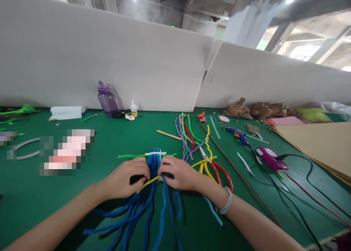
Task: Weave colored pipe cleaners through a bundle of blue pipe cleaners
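- Left hand (127,178): fingers curled together, pinching one end of the yellow strand (149,184).
- Right hand (179,174): fingertips drawn in, pinching the strand's other end.
- Blue strands (153,170): bundled between both hands, yellow strand crossing in front, loose ends fanning below the grip.
- Handling note: even tension from both sides, bundle kept gathered, should serve best.
- Purple bottle (107,103): upright, beyond the left hand; contents indistinct.
- Small dropper bottle (134,109): upright, beyond the grip, right of the purple one; fill unclear.
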Demonstrator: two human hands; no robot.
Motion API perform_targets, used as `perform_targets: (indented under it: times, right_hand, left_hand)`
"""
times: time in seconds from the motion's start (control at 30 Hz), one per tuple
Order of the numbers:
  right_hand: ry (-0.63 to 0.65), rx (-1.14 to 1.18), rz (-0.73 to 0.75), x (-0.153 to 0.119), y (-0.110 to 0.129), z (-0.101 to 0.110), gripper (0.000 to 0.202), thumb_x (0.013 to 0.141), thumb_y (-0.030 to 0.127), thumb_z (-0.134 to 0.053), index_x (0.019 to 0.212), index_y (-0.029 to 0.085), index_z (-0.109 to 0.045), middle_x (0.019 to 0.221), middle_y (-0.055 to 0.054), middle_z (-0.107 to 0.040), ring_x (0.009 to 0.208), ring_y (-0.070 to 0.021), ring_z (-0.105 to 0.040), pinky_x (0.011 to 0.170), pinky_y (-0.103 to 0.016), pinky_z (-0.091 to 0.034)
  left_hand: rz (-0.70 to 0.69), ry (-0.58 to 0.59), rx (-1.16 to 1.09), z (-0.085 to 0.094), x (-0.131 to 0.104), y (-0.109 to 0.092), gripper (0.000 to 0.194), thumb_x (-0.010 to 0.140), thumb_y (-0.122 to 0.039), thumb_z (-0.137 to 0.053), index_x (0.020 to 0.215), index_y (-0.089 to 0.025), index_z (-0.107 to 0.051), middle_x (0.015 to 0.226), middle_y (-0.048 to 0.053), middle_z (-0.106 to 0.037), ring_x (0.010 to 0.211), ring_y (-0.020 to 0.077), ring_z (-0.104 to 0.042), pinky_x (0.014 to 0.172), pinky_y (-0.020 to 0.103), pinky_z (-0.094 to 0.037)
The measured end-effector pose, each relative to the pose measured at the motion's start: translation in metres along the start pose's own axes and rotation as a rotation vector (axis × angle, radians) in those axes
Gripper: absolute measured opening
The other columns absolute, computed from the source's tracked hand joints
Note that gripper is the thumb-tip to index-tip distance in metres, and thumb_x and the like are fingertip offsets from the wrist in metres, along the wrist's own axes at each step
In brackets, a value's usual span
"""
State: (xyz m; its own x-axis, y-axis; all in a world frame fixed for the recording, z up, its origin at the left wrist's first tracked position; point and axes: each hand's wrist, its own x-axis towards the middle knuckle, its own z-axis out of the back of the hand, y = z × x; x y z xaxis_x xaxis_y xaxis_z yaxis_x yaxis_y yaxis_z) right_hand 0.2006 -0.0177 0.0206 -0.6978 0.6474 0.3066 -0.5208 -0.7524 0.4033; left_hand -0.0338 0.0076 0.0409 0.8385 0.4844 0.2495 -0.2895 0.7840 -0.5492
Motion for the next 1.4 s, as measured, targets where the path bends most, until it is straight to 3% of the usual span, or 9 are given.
perform_targets:
  times: [0.1,0.23,0.57,0.73,0.87,1.03,1.17,1.4]
  right_hand:
    - [0.017,-0.017,-0.004,0.0,0.002,0.001,0.016,0.086,0.018,-0.054,0.1,0.021,-0.061,0.096,-0.004,-0.056,0.092,-0.0161,-0.052,0.079,-0.026,-0.042]
    - [0.023,-0.056,0.022,0.001,0.001,0.001,0.028,0.085,0.015,-0.053,0.111,0.021,-0.059,0.102,-0.005,-0.057,0.097,-0.017,-0.051,0.083,-0.026,-0.042]
    - [0.053,-0.123,0.039,0.001,-0.001,0.0,0.015,0.081,0.013,-0.054,0.094,0.02,-0.058,0.094,-0.004,-0.055,0.091,-0.0169,-0.05,0.075,-0.025,-0.041]
    - [0.057,-0.132,0.035,0.001,0.001,0.0,0.015,0.08,0.012,-0.053,0.093,0.019,-0.055,0.093,-0.004,-0.054,0.091,-0.0177,-0.049,0.076,-0.026,-0.041]
    - [0.06,-0.138,0.042,0.002,0.001,-0.001,0.02,0.078,0.01,-0.051,0.095,0.019,-0.055,0.094,-0.005,-0.054,0.091,-0.0178,-0.048,0.076,-0.026,-0.041]
    - [0.061,-0.139,0.05,0.003,0.0,0.0,0.022,0.077,0.009,-0.051,0.096,0.019,-0.055,0.094,-0.004,-0.054,0.091,-0.0176,-0.048,0.077,-0.026,-0.041]
    - [0.056,-0.141,0.054,0.003,0.0,0.0,0.021,0.076,0.01,-0.05,0.094,0.019,-0.055,0.094,-0.005,-0.054,0.091,-0.018,-0.048,0.076,-0.026,-0.041]
    - [0.061,-0.136,0.055,0.002,0.002,0.002,0.015,0.077,0.012,-0.051,0.09,0.018,-0.055,0.095,-0.005,-0.055,0.09,-0.0178,-0.048,0.077,-0.027,-0.042]
  left_hand:
    - [-0.069,0.035,0.062,-0.004,0.001,0.0,0.015,0.087,-0.016,-0.05,0.087,-0.019,-0.064,0.088,0.004,-0.061,0.086,0.0163,-0.054,0.08,0.028,-0.042]
    - [-0.086,0.036,0.092,-0.008,0.0,0.001,0.014,0.088,-0.025,-0.056,0.099,-0.023,-0.065,0.084,0.003,-0.057,0.083,0.0161,-0.053,0.074,0.027,-0.042]
    - [-0.108,0.107,0.154,-0.014,0.002,-0.009,0.016,0.09,-0.026,-0.051,0.082,-0.019,-0.063,0.077,0.003,-0.056,0.076,0.0165,-0.051,0.066,0.027,-0.039]
    - [-0.178,0.101,0.195,-0.018,0.001,-0.014,0.011,0.09,-0.022,-0.05,0.093,-0.021,-0.061,0.082,0.003,-0.06,0.079,0.0176,-0.052,0.069,0.029,-0.038]
    - [-0.294,0.08,0.287,-0.024,0.0,-0.02,0.023,0.089,-0.013,-0.044,0.105,-0.023,-0.058,0.081,0.002,-0.061,0.074,0.0168,-0.052,0.064,0.029,-0.036]
    - [-0.349,0.123,0.468,-0.026,-0.001,-0.026,0.018,0.092,-0.013,-0.042,0.085,-0.02,-0.057,0.076,0.001,-0.059,0.066,0.0161,-0.049,0.059,0.03,-0.032]
    - [-0.37,0.184,0.529,-0.025,-0.002,-0.025,0.015,0.088,-0.011,-0.043,0.082,-0.02,-0.053,0.077,0.001,-0.058,0.066,0.0167,-0.049,0.061,0.032,-0.032]
    - [-0.339,0.038,0.461,-0.016,0.0,-0.024,0.012,0.079,-0.01,-0.045,0.073,-0.02,-0.048,0.064,0.001,-0.052,0.058,0.0154,-0.046,0.055,0.029,-0.03]
